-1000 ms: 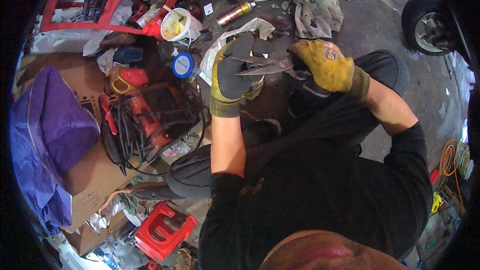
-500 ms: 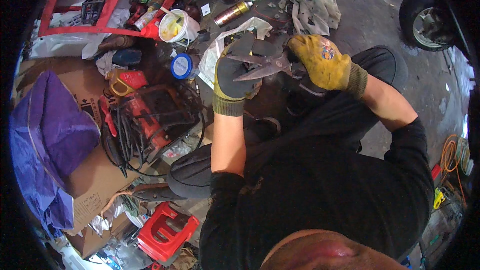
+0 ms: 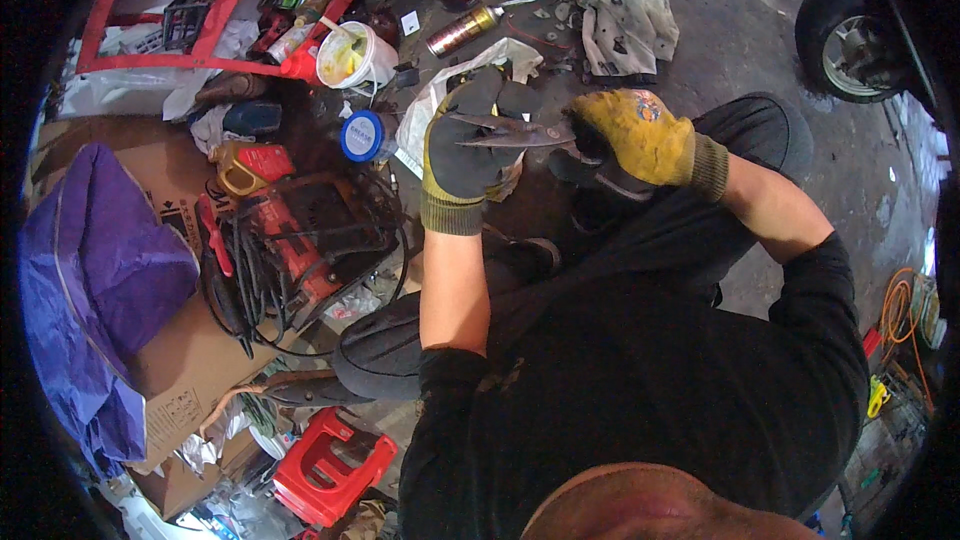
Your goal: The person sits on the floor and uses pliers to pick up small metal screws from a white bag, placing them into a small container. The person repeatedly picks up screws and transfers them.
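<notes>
Metal shears [image 3: 525, 135] point leftward in front of me, with their blades a little apart. My right hand [image 3: 635, 135], in a yellow work glove, is closed round their handles, which are mostly hidden by the fingers. My left hand [image 3: 468, 145], in a yellow glove with a dark grey palm, lies palm up under the blades. Its fingers look spread, and I see nothing gripped in them. Whether the blades touch that palm I cannot tell. A whitish sheet [image 3: 425, 110] lies on the floor just beyond the left hand.
Left of my hands are a blue-lidded tub [image 3: 362, 135], a white bucket [image 3: 365, 58], a red power tool [image 3: 290, 245] with black cable, and purple fabric [image 3: 130, 260]. Beyond lie a spray can [image 3: 465, 30] and a grey rag [image 3: 630, 25]. A wheel [image 3: 855, 40] stands far right.
The shears' blades have drawn closer together and the tool has turned slightly. My right hand has shifted slightly left and down; my left hand stays under the blades.
</notes>
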The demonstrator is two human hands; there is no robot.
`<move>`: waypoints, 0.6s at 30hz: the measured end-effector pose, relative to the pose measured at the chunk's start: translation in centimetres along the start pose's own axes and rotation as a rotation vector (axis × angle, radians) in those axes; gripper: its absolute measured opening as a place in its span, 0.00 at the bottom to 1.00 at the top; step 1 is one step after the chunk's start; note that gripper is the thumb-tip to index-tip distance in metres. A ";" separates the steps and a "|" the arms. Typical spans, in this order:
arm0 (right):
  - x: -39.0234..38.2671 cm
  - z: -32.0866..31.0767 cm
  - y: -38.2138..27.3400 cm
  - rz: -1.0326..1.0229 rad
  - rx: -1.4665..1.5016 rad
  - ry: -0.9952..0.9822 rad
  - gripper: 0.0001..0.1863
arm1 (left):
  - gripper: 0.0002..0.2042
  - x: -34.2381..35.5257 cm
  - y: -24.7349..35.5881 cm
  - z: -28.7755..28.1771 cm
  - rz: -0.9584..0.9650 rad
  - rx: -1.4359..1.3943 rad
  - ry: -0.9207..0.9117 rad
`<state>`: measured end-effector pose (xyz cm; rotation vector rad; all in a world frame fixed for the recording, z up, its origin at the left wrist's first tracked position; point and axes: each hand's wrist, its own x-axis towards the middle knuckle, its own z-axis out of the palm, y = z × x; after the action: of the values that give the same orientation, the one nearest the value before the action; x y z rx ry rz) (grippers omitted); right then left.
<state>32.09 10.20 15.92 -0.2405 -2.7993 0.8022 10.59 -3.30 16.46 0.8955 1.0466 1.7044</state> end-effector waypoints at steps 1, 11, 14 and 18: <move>0.1 -0.2 -0.7 0.040 0.012 -0.032 0.27 | 0.15 -0.2 -0.3 -0.1 0.062 0.073 -0.022; -0.3 -0.5 -1.1 0.107 -0.040 -0.097 0.21 | 0.12 1.3 2.9 -1.0 -0.459 -0.118 -0.056; -0.9 -0.3 -0.2 0.092 -0.049 0.009 0.15 | 0.16 3.0 4.7 0.8 -0.625 0.038 -0.058; -0.9 -1.3 0.7 0.109 0.029 0.022 0.12 | 0.15 5.9 4.6 1.0 -0.704 0.047 -0.129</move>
<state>33.33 11.27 16.47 -0.3977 -2.7719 0.8575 8.08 1.45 21.77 0.5557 1.1427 1.0249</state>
